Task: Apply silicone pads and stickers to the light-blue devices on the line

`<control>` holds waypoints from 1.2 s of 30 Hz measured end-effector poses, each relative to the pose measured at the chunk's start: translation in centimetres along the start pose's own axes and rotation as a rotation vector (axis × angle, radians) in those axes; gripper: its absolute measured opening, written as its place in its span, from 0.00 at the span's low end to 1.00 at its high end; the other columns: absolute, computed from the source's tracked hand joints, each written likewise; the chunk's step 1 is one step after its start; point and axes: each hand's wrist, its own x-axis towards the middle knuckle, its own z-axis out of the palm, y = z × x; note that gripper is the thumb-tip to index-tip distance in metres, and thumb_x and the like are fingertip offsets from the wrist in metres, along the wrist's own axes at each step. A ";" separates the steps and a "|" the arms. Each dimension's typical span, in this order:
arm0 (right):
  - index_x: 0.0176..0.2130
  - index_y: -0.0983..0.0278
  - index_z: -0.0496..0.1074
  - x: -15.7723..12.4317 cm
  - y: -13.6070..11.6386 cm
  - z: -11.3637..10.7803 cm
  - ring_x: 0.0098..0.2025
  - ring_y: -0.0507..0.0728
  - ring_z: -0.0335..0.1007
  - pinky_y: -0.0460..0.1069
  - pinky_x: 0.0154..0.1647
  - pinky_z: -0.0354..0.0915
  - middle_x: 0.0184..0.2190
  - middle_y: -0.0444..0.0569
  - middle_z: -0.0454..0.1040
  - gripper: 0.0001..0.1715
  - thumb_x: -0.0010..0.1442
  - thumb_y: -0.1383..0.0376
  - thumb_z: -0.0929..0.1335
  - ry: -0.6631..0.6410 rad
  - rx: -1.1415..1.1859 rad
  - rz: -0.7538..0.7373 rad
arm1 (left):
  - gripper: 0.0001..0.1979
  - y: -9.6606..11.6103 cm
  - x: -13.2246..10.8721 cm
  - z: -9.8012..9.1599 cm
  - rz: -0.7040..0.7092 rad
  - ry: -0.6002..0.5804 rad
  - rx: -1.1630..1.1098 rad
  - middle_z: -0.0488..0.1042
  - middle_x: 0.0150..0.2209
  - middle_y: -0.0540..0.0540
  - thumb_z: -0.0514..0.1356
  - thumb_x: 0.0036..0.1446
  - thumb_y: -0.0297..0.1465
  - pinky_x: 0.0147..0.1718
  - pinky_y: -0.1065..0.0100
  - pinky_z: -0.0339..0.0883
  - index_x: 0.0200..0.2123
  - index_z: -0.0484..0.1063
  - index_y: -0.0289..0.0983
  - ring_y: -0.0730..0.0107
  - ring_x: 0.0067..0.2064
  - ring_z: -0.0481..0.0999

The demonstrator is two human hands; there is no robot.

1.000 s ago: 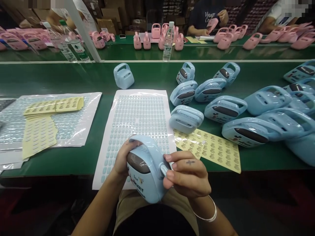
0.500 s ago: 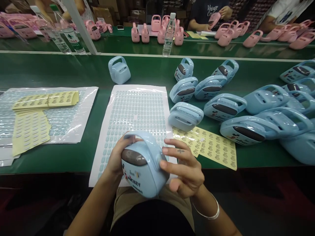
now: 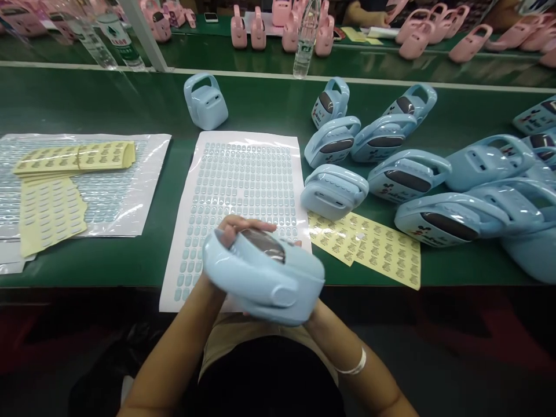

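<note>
Pale-blue moulded plastic handled unit [image 3: 263, 284] is up in the air just above the near edge of the surface, tilted, over the lower part of the sticker sheet. Dark oval window [image 3: 263, 244] faces up, handle toward the person. Glossy shell, likely hollow and light, stiff but slippery: best held by the body with both hands, or by the handle.

Left hand [image 3: 243, 229]: fingers curl over the top of the body, holding it. Right hand is almost fully hidden behind the unit, so can't tell its grip; right forearm [image 3: 334, 330] with thin bangle [image 3: 354, 364] runs in behind it.

Under the hands: white sheet of small pale-blue stickers [image 3: 243, 185]. Right of it, yellow label sheet [image 3: 369, 249] lies near the near edge, with more blue units [image 3: 334, 194] heaped toward the right edge - one upright unit [image 3: 205, 101] near the far edge. Left side: yellow sticker sheets [image 3: 50, 214] on a clear plastic sleeve [image 3: 139, 179].

Green surface [image 3: 87, 101] ends at a pale strip along the far edge - beyond it, pink units [image 3: 256, 29] and a water bottle [image 3: 306, 37] on a second green bench.
</note>
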 end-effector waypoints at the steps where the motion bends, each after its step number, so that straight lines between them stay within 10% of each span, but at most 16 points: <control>1: 0.48 0.61 0.69 0.0 0.5 -0.9 0.46 0.58 0.70 0.56 0.48 0.66 0.40 0.51 0.75 0.41 0.59 0.39 0.48 0.017 -0.138 -0.079 | 0.10 -0.2 0.0 0.1 -0.017 0.045 -0.063 0.76 0.33 0.52 0.65 0.48 0.41 0.45 0.53 0.68 0.28 0.70 0.43 0.59 0.43 0.75; 7: 0.36 0.66 0.73 -1.7 1.4 -6.6 0.40 0.57 0.71 0.52 0.40 0.70 0.33 0.52 0.75 0.13 0.59 0.59 0.66 -0.058 -1.208 -0.829 | 0.10 0.3 0.4 -0.8 -0.147 0.436 -0.055 0.73 0.26 0.47 0.60 0.50 0.38 0.40 0.58 0.70 0.26 0.70 0.37 0.56 0.41 0.75; 14: 0.26 0.66 0.70 -1.8 2.3 -5.7 0.41 0.60 0.70 0.54 0.38 0.70 0.29 0.52 0.73 0.13 0.60 0.63 0.66 -0.055 -1.693 -1.018 | 0.10 0.6 1.0 -1.1 -0.297 0.499 -0.121 0.71 0.22 0.47 0.58 0.52 0.36 0.39 0.60 0.69 0.24 0.70 0.36 0.59 0.37 0.76; 28: 0.28 0.65 0.69 -1.6 3.5 -6.1 0.41 0.57 0.70 0.53 0.38 0.71 0.29 0.50 0.71 0.07 0.54 0.75 0.67 0.024 -1.692 -1.270 | 0.04 1.1 0.6 -0.9 -0.395 0.435 -0.224 0.75 0.25 0.49 0.61 0.48 0.29 0.29 0.69 0.67 0.24 0.71 0.36 0.70 0.25 0.73; 36: 0.29 0.65 0.69 -2.4 0.1 -4.0 0.31 0.55 0.72 0.54 0.35 0.73 0.26 0.48 0.73 0.12 0.62 0.70 0.61 0.163 -1.433 -0.884 | 0.05 1.1 0.1 -0.6 -0.383 0.373 -0.147 0.75 0.26 0.47 0.63 0.45 0.30 0.29 0.68 0.66 0.24 0.70 0.36 0.68 0.27 0.73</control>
